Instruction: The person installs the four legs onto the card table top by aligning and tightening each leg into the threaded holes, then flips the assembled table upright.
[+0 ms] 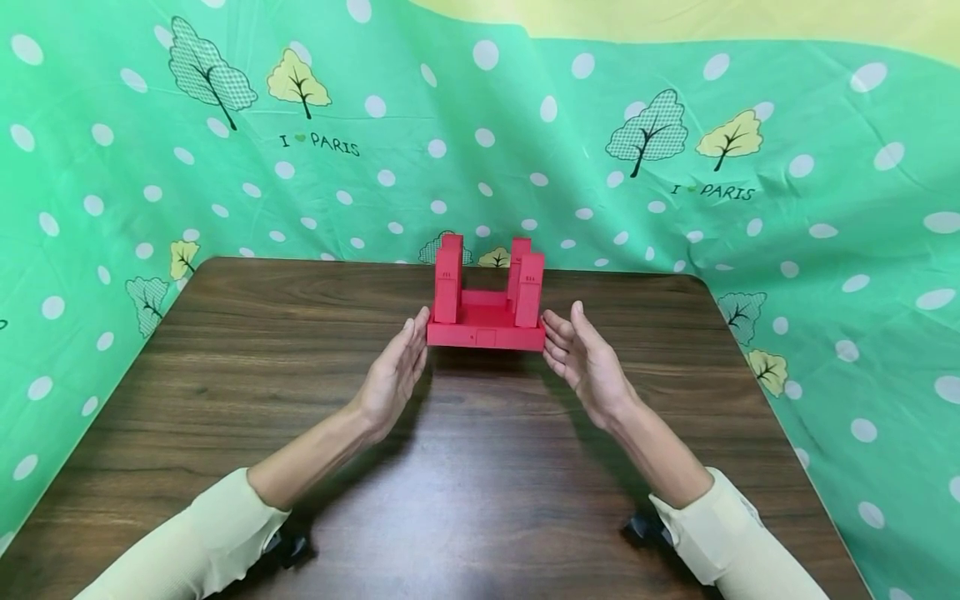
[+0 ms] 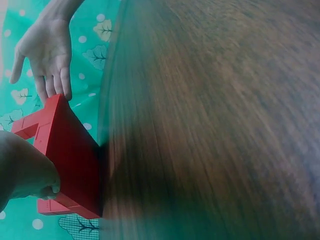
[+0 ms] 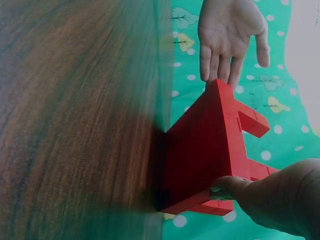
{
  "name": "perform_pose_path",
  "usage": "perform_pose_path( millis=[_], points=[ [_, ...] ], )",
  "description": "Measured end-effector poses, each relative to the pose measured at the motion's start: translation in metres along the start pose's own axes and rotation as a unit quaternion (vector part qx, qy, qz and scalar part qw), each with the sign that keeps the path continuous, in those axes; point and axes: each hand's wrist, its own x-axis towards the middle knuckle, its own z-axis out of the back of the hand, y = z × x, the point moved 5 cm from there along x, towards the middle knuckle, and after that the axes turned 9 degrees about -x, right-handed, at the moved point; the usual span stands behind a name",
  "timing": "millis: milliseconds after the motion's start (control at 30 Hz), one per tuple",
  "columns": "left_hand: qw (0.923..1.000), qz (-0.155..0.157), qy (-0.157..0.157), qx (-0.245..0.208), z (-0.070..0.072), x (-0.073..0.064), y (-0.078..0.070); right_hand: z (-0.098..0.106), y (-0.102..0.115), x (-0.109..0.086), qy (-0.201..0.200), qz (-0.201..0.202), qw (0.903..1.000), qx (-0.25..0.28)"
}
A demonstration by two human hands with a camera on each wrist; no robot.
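A red block-like piece [image 1: 486,335] with a flat rectangular base and several upright posts is near the table's far edge. My left hand [image 1: 392,379] presses its straight fingers against the left side of the base. On the opposite side, my right hand [image 1: 592,367] touches the base with fingers extended and thumb pointing up. In both wrist views the flat underside [image 2: 75,160] of the red piece shows, its front edge raised and its far edge close to the tabletop. The right wrist view has the left hand [image 3: 225,35] at the far side, palm visible.
A dark wood-grain table [image 1: 480,467] lies beneath. Behind and beside it hangs a green dotted cloth [image 1: 487,100] with printed trees. Black straps [image 1: 288,548] sit by the light sleeves [image 1: 202,533].
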Motion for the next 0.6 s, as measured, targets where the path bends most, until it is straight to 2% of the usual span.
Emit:
perform_pose_path(
  millis=[300, 600],
  points=[
    [0.9997, -0.022, -0.006, 0.005, -0.001, 0.000, -0.006, -0.004, 0.007, -0.004, 0.000, 0.014, 0.9999, -0.002],
    [0.9985, -0.054, 0.001, 0.014, -0.004, 0.001, -0.013, -0.006, 0.013, -0.006, 0.000, 0.046, 0.9989, -0.003]
  ],
)
